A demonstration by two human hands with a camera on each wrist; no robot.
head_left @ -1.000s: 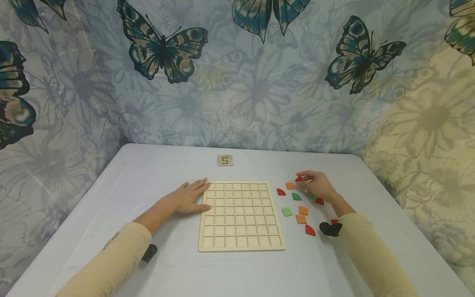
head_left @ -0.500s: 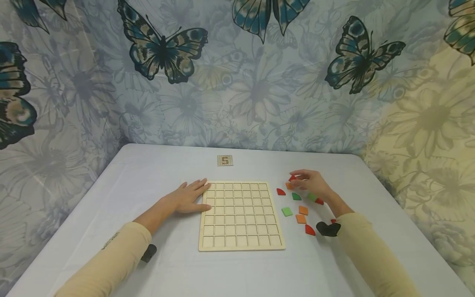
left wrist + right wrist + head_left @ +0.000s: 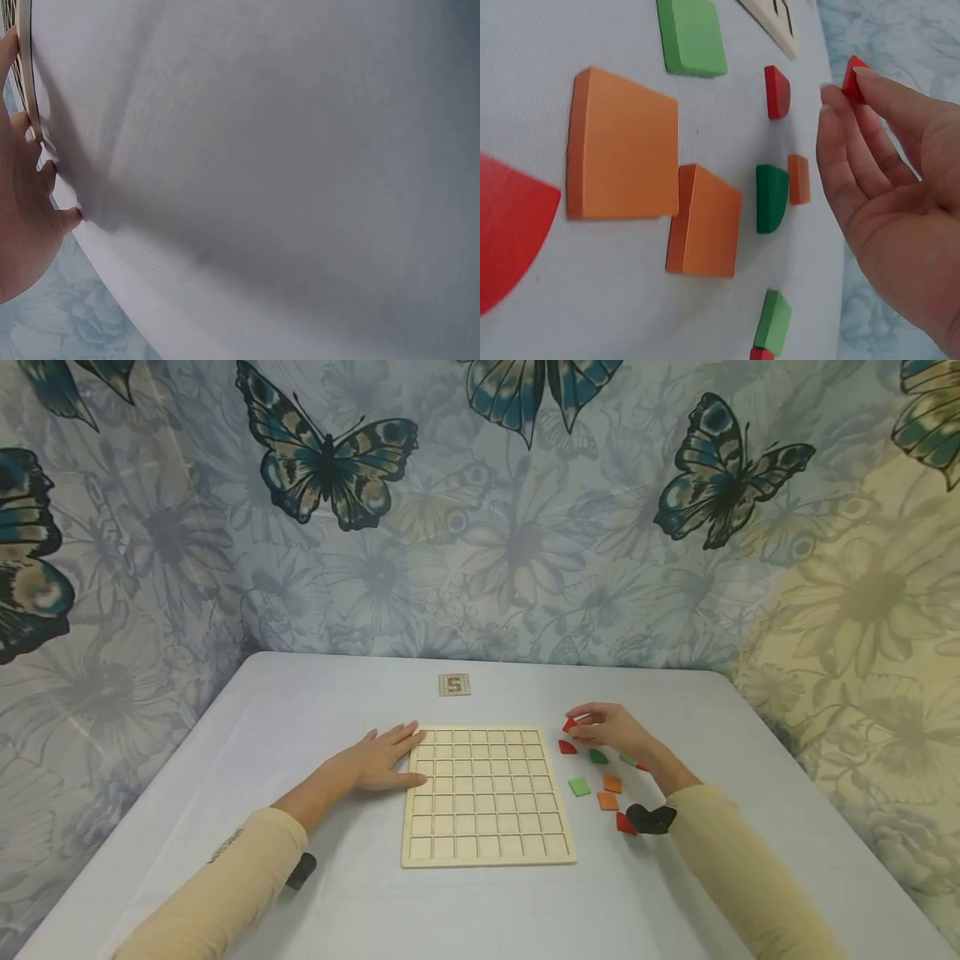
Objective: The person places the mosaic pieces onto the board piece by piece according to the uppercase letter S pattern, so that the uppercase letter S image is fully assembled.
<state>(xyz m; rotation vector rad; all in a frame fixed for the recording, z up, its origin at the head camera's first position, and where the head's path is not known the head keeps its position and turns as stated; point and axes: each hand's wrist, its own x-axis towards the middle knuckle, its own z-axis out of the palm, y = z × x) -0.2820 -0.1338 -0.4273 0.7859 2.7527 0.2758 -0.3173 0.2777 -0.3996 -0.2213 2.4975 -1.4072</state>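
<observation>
head: right hand (image 3: 618, 732) pinches a red wedge (image 3: 569, 725) near the far right corner of the grid board (image 3: 489, 786); left hand (image 3: 378, 758), fingers straight, touches its left edge. left wrist: white cloth (image 3: 247, 165) predominates. right wrist: orange tile (image 3: 799, 180) and dark green piece (image 3: 770, 199) lie close together.

Grid board (image 3: 489, 787): on the table (image 3: 360, 910), the person's left hand (image 3: 381, 760) over its left edge.
Card (image 3: 454, 685): over there, behind the board.
Loose tiles (image 3: 579, 787): scattered right of the board.
Right hand (image 3: 617, 728): above the farthest ones, a pinched tile (image 3: 853, 81) in it.
</observation>
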